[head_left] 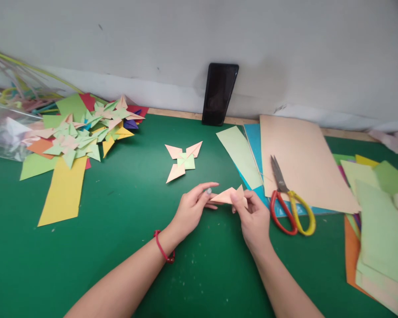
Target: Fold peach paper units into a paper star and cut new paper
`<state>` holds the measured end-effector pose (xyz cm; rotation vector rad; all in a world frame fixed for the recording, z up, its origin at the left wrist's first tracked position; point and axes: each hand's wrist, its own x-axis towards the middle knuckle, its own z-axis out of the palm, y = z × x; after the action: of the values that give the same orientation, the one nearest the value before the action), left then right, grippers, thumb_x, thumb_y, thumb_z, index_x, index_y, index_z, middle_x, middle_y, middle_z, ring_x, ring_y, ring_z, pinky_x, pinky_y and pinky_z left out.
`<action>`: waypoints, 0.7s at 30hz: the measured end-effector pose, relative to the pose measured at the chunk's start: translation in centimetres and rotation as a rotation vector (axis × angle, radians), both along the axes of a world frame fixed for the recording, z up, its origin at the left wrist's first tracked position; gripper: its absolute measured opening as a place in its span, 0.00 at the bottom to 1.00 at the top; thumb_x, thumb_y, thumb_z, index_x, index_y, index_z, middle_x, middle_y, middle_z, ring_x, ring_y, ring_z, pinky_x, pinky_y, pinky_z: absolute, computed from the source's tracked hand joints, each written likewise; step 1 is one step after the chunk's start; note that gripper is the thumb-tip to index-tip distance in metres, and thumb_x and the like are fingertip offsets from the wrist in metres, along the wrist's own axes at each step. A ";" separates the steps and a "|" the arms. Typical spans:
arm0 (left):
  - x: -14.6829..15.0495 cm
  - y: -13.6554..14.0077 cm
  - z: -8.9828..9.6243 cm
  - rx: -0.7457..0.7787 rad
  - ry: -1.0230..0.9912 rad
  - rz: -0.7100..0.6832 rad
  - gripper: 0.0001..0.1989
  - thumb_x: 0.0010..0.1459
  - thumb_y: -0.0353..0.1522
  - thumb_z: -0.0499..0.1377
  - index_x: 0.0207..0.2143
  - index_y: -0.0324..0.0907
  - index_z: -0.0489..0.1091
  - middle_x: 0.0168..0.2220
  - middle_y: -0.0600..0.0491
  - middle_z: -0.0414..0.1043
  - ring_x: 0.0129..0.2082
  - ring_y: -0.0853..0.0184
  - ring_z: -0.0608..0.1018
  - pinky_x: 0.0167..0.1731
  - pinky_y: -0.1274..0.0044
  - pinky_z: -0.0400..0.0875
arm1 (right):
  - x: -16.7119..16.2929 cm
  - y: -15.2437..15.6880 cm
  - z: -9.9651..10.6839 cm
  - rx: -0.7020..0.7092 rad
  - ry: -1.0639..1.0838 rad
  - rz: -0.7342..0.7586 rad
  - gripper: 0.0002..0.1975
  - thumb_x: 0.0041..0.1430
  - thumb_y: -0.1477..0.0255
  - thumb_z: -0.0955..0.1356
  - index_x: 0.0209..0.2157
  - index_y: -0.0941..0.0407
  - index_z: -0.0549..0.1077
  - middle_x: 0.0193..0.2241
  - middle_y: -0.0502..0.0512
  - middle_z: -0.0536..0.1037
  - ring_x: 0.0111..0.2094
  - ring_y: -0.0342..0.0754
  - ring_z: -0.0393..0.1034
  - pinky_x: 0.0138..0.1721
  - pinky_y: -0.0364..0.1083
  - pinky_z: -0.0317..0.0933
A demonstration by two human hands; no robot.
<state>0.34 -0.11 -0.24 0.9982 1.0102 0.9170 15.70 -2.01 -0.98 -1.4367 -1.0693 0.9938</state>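
Note:
Between thumb and fingers, my right hand (254,214) pinches a folded piece of peach paper (226,195) with a pointed end toward the left. My left hand (194,207), with a red bracelet (164,249) at the wrist, is by that pointed end; its fingers are stretched out and apart, some passing behind the paper's tip. Whether they touch the paper I cannot tell. Just beyond my hands a partly assembled origami star (185,161) lies on the green table, with three peach points around a light green square.
Scissors (285,194) with red and yellow handles lie right, partly on a large peach sheet (295,163). A phone (220,93) leans on the wall. Folded paper stars (76,137) pile up at left beside a yellow strip (63,190). Coloured paper (383,238) is stacked far right.

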 end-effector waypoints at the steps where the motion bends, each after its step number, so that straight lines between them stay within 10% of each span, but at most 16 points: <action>1: 0.0 0.0 0.0 -0.001 -0.007 -0.009 0.17 0.62 0.38 0.51 0.50 0.40 0.67 0.35 0.50 0.77 0.35 0.65 0.80 0.37 0.74 0.76 | 0.0 0.0 0.0 0.001 -0.003 0.000 0.13 0.54 0.65 0.69 0.23 0.55 0.64 0.18 0.44 0.63 0.21 0.40 0.57 0.25 0.41 0.51; 21: 0.2 -0.3 0.1 -0.019 0.029 -0.094 0.10 0.60 0.38 0.54 0.32 0.40 0.67 0.29 0.50 0.78 0.32 0.64 0.81 0.36 0.72 0.77 | -0.6 -0.2 0.4 0.017 -0.092 -0.017 0.13 0.55 0.64 0.68 0.22 0.55 0.64 0.20 0.45 0.59 0.23 0.41 0.55 0.26 0.42 0.53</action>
<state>0.51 -0.36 -0.13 1.0374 0.9858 0.8161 15.08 -2.16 -0.62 -1.4874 -1.1271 0.9121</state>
